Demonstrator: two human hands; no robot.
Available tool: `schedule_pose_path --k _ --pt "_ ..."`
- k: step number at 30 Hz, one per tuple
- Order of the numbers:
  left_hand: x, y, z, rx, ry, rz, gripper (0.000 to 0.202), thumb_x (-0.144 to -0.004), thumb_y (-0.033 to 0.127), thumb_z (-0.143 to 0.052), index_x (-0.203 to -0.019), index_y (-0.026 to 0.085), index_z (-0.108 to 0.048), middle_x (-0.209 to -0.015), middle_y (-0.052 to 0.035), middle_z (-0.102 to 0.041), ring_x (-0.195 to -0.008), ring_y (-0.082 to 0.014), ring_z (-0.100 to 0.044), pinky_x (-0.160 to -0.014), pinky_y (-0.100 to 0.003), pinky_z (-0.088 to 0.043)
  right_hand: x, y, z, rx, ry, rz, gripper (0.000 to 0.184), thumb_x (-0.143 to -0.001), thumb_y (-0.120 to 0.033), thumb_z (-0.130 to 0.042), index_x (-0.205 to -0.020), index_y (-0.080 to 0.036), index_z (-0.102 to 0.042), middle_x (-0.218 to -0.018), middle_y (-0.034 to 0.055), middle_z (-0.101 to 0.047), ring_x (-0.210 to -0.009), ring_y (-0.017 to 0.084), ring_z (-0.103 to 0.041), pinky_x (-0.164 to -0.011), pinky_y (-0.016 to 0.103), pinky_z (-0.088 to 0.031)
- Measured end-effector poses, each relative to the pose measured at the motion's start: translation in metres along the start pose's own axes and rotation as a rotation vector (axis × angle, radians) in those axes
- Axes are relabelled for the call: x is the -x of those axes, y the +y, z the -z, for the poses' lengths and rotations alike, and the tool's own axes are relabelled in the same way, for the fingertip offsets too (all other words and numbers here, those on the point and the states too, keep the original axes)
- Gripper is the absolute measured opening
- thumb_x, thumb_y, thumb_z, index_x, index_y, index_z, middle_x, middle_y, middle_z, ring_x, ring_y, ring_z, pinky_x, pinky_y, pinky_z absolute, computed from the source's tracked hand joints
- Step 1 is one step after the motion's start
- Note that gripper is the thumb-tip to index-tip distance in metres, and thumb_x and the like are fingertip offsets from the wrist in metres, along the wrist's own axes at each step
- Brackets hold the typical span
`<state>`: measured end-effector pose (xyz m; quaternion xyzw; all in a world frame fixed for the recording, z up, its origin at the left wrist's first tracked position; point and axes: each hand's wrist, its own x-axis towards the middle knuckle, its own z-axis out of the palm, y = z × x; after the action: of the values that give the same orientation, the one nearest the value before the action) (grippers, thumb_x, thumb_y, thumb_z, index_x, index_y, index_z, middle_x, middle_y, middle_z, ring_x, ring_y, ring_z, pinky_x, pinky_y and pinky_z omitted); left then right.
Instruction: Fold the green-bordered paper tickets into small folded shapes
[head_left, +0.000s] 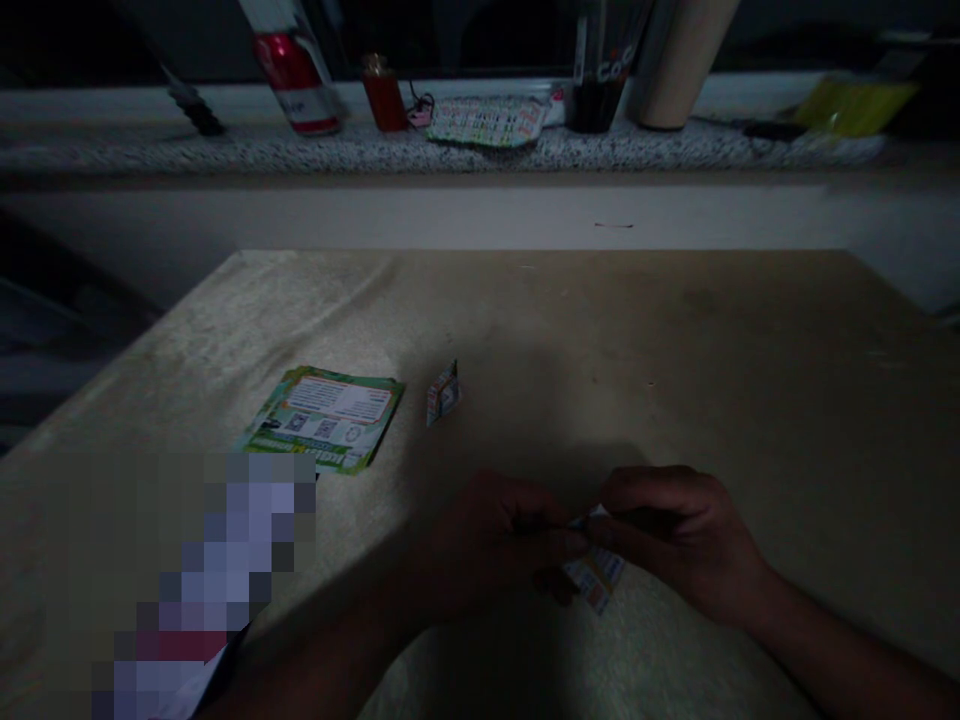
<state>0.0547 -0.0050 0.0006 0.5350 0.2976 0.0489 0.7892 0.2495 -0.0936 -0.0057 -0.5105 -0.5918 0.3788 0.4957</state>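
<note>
Both my hands meet low over a beige table (675,350) in dim light. My left hand (487,540) and my right hand (675,540) pinch a small printed paper piece (596,580) between their fingertips; its lower part hangs below the fingers. A small folded paper piece (442,393) stands on the table beyond my left hand. A green printed leaflet (326,418) lies flat further to the left.
A stone ledge (300,150) runs along the back with a red can (296,75), a small red bottle (384,95), a colourful printed sheet (487,120), a dark cup (600,90), a beige cylinder (679,60) and a yellow object (855,105). A blurred patch (217,570) covers the lower left.
</note>
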Motion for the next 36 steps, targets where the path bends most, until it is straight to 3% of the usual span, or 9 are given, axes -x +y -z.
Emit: schedule_pose_path --k 13,19,26,32,36 --pt "-0.002 -0.006 -0.001 0.068 0.043 -0.005 0.023 -0.077 0.034 -0.081 -0.076 0.012 -0.073 -0.071 -0.0026 -0.075 -0.062 -0.0138 -0.072 -0.062 -0.023 -0.058 0.000 -0.002 0.000 -0.047 -0.001 -0.123 0.019 -0.086 -0.022 -0.073 -0.068 -0.015 -0.072 -0.054 -0.0030 -0.057 -0.047 0.007 -0.048 -0.044 0.017 -0.038" --pt "-0.003 -0.008 0.000 0.119 0.003 -0.018 0.023 -0.078 0.034 -0.082 -0.077 0.012 -0.073 -0.071 -0.0029 -0.076 -0.062 -0.0127 -0.072 -0.061 -0.022 -0.057 0.004 -0.005 0.002 0.146 0.000 -0.005 0.019 -0.090 -0.021 -0.068 -0.074 -0.014 -0.074 -0.057 0.0008 -0.064 -0.048 0.008 -0.053 -0.045 0.019 -0.039" --pt "-0.003 -0.007 0.001 0.110 0.030 -0.032 0.027 -0.075 0.036 -0.084 -0.075 0.012 -0.071 -0.069 -0.0029 -0.075 -0.060 -0.0134 -0.071 -0.059 -0.022 -0.057 0.003 -0.001 0.000 0.069 0.018 -0.043 0.013 -0.091 -0.021 -0.066 -0.081 -0.017 -0.075 -0.060 0.0005 -0.068 -0.051 0.010 -0.059 -0.047 0.019 -0.045" --pt "-0.003 -0.012 -0.003 0.066 0.010 -0.077 0.026 -0.079 0.036 -0.081 -0.077 0.012 -0.071 -0.070 -0.0030 -0.074 -0.060 -0.0118 -0.069 -0.059 -0.020 -0.054 0.006 -0.002 0.000 0.182 0.051 0.011 0.018 -0.090 -0.022 -0.066 -0.075 -0.016 -0.073 -0.055 0.0007 -0.064 -0.044 0.010 -0.051 -0.041 0.022 -0.036" --pt "-0.003 -0.010 -0.004 0.091 0.062 -0.065 0.029 -0.076 0.037 -0.082 -0.072 0.012 -0.068 -0.066 -0.0017 -0.071 -0.058 -0.0120 -0.068 -0.058 -0.021 -0.054 0.006 -0.001 -0.001 0.113 0.024 -0.072 0.015 -0.092 -0.024 -0.065 -0.080 -0.017 -0.072 -0.062 0.0014 -0.067 -0.052 0.011 -0.058 -0.046 0.022 -0.043"
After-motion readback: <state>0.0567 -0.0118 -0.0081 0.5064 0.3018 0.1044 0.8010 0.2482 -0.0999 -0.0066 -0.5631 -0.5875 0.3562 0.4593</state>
